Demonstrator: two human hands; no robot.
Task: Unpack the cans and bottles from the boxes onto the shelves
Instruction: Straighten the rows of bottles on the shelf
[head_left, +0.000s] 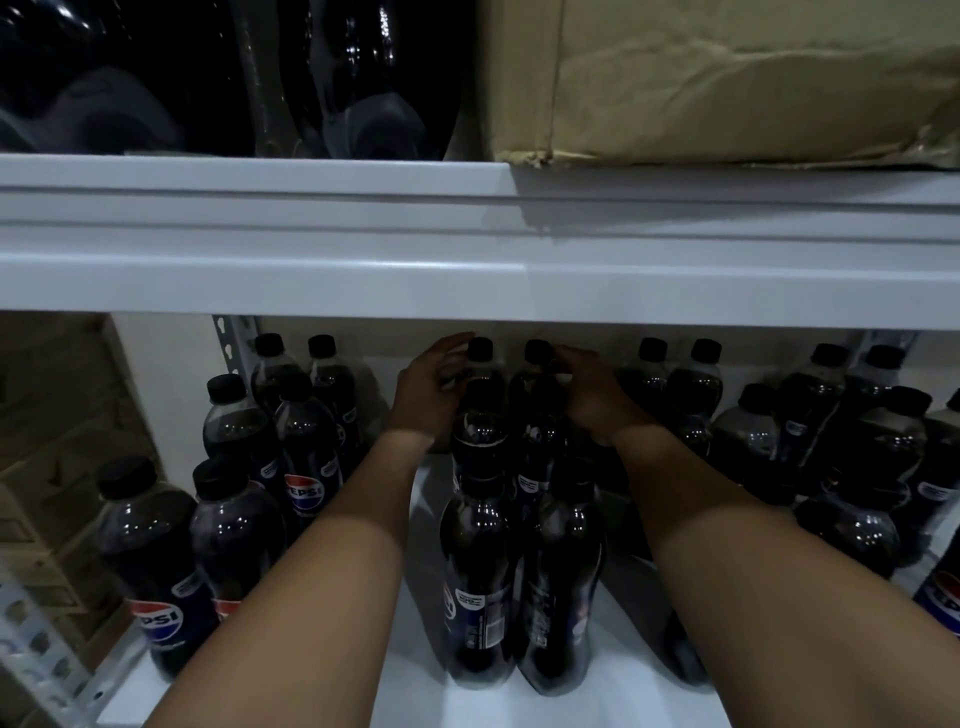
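Both my arms reach deep into the lower white shelf (613, 691). My left hand (428, 389) curls round the neck of a dark Pepsi bottle (480, 384) at the back of the middle row. Beside it, my right hand (592, 389) grips the neighbouring bottle (535, 374) near its black cap. Two more dark bottles (480, 571) stand in front of these, nearer the shelf's front edge. Several Pepsi bottles (156, 561) stand in rows at the left and several others (831, 441) at the right.
The thick white edge of the upper shelf (467, 249) hangs low over my hands. On it rest large dark bottles (363, 78) and a dented cardboard box (727, 78). Stacked cardboard boxes (57, 441) and a perforated metal upright (41, 665) lie at the left.
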